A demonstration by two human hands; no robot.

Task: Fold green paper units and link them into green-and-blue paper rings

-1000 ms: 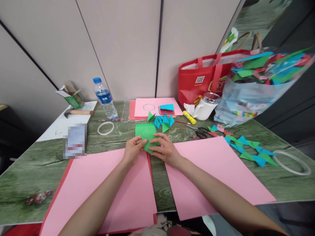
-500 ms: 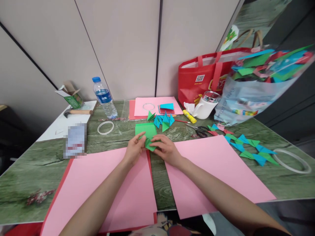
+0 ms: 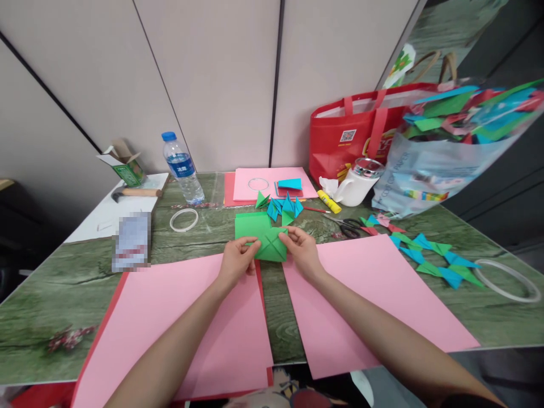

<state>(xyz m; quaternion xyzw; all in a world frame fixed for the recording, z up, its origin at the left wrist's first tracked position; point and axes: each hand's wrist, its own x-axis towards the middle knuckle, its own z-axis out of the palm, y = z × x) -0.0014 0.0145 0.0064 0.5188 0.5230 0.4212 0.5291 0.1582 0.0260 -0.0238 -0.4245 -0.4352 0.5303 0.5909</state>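
Observation:
A square of green paper [image 3: 272, 247] with diagonal creases is held up between my two hands. My left hand [image 3: 238, 258] pinches its left edge between thumb and fingers, and my right hand [image 3: 302, 249] pinches its upper right side. Behind it lies a stack of green paper squares [image 3: 250, 224], partly covered by the held sheet. Just beyond are folded blue and green paper pieces [image 3: 287, 208] and one small green folded piece [image 3: 262, 199]. Large pink sheets [image 3: 187, 334] lie under my left forearm, with another pink sheet [image 3: 361, 300] under my right.
Scissors [image 3: 349, 228], a yellow glue stick [image 3: 329, 202] and a white mug [image 3: 359, 184] stand or lie to the right, before a red bag [image 3: 331, 147]. A chain of folded paper [image 3: 429, 256] is near a white ring [image 3: 510, 281]. Leftward are a water bottle [image 3: 185, 173] and hammer [image 3: 138, 193].
The green paper, earlier folded over between my hands, is now opened out to a creased square. My right hand has moved slightly right, to the paper's right side.

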